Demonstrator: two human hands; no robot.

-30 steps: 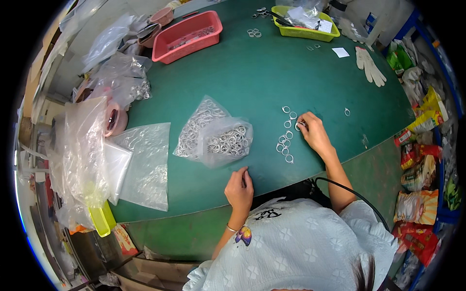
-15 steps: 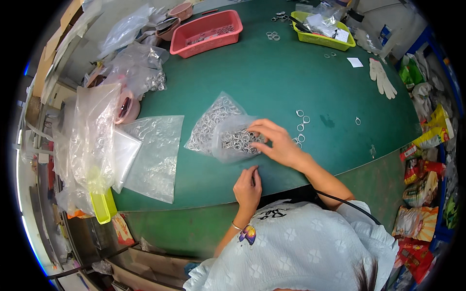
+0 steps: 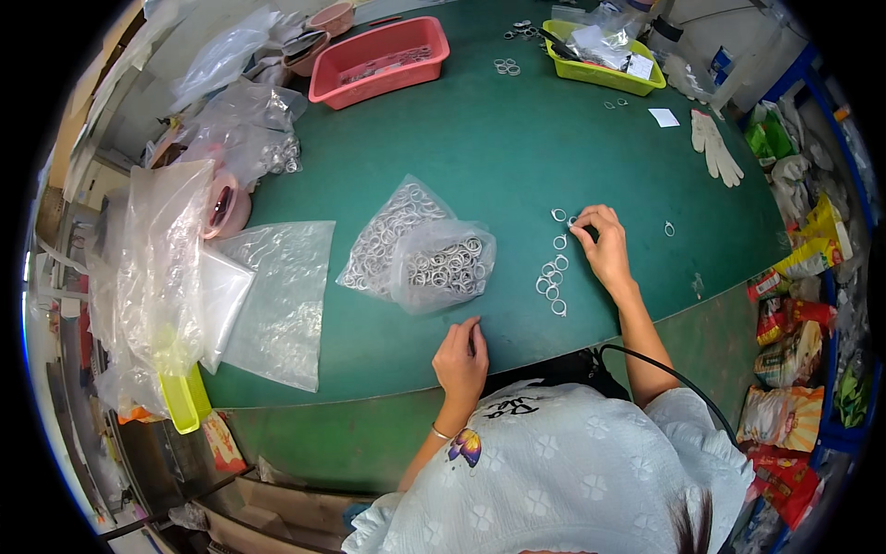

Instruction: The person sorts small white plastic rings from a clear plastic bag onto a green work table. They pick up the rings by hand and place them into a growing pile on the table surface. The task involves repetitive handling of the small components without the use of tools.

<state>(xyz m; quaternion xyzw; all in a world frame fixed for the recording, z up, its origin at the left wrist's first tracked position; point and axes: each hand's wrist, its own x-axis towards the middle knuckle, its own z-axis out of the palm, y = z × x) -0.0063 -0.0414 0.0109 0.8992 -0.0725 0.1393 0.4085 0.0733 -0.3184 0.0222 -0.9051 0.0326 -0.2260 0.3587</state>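
Note:
My right hand (image 3: 604, 247) pinches a small silvery metal ring (image 3: 572, 222) between thumb and fingertips, low over the green table. Just left of it lies a loose column of several like rings (image 3: 551, 277), some touching. Near the table's front edge rests my left hand (image 3: 460, 358), its fingers loosely curled and nothing showing in them. Beyond that hand, a clear plastic bag (image 3: 399, 286) with its mouth folded open holds a heap of metal rings (image 3: 452, 266). It lies against another clear bag full of rings (image 3: 392, 222).
Flat clear bags (image 3: 281, 295) cover the table's left side. Farther back stand a red basin (image 3: 332, 85) and a yellow-green basket (image 3: 609, 78) with packets. A white glove (image 3: 715, 148) and a lone ring (image 3: 669, 228) lie to the right.
My right hand has left the open bag and moved right to the column of rings, now with a ring in its fingers. The left hand stays by the table edge.

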